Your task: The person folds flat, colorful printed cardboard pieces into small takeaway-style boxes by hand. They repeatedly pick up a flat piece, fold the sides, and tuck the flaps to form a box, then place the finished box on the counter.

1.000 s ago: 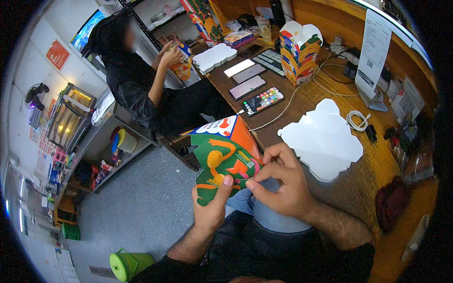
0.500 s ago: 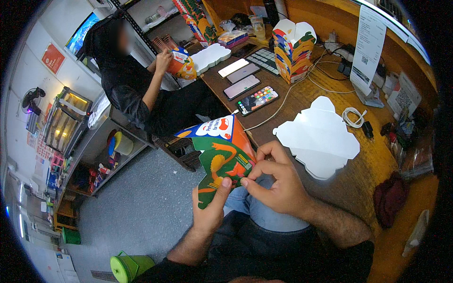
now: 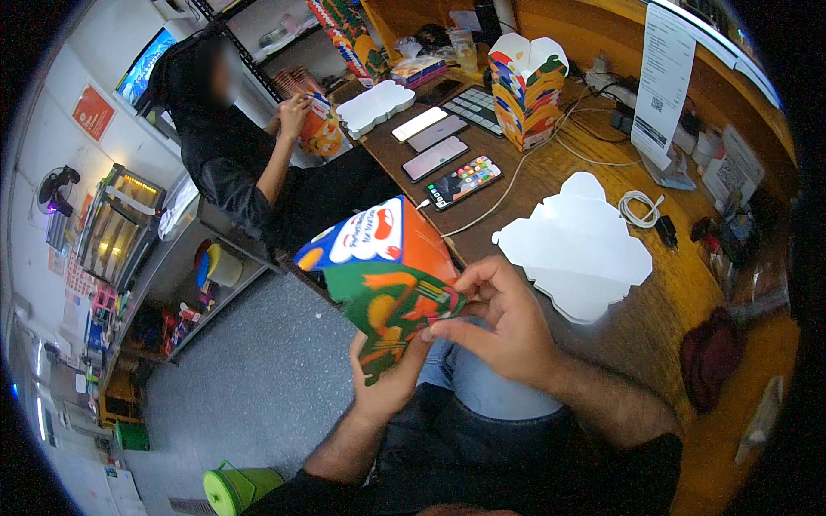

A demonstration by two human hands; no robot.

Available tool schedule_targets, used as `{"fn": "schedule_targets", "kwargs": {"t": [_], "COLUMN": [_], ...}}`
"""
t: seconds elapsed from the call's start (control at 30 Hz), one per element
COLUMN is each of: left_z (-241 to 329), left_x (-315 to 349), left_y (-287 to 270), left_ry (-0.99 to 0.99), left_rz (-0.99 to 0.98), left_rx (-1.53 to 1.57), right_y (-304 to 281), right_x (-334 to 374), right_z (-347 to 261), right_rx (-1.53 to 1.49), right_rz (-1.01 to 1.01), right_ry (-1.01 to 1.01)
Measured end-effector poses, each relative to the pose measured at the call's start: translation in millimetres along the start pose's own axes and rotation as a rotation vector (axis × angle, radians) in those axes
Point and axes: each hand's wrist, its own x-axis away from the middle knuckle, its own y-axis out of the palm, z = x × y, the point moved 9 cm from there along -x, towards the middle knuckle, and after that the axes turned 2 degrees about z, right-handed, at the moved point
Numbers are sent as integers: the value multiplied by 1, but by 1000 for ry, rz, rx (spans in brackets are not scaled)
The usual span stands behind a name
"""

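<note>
Printed carton, held over the lap near the desk, has tipped; its blue-white panel shows wider. Left hand: fingers closed on lower flap. Right hand: fingers pinched on side edge. Reads as folding, unfinished.

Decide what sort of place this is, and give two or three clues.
Probably a takeaway food shop's work area: the held carton, the nested cartons standing on the desk and the lit cabinet, perhaps a food warmer, by the wall all suggest it.
</note>
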Motion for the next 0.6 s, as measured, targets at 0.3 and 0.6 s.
{"fn": "schedule_targets", "kwargs": {"t": [0.3, 0.6], "left_z": [-5, -11], "left_x": [7, 6], "left_y": [8, 26], "left_ry": [-47, 55], "left_rz": [59, 29], "left_rx": [113, 136], "right_y": [0, 8], "right_x": [2, 14], "right_z": [7, -14], "right_rx": [-32, 432], "right_rz": [-63, -120], "right_ry": [77, -12]}}
